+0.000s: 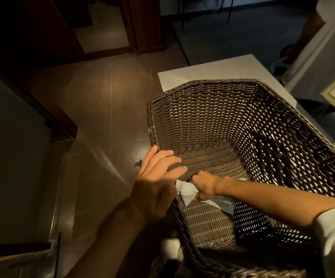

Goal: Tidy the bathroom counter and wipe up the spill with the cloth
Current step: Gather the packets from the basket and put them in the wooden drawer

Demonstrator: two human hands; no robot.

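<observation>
I judge that the wiping step is in hand: my right hand (203, 187) keeps a closed grip on the crumpled white cloth (186, 191), low inside the wicker basket (282, 141) against its near-left wall. My left hand (156, 181) rests open on the basket's rim, its fingers spread, just beside the cloth. The next move calls for rubbing along the weave while the left hand steadies the basket on the table (212, 71).
</observation>
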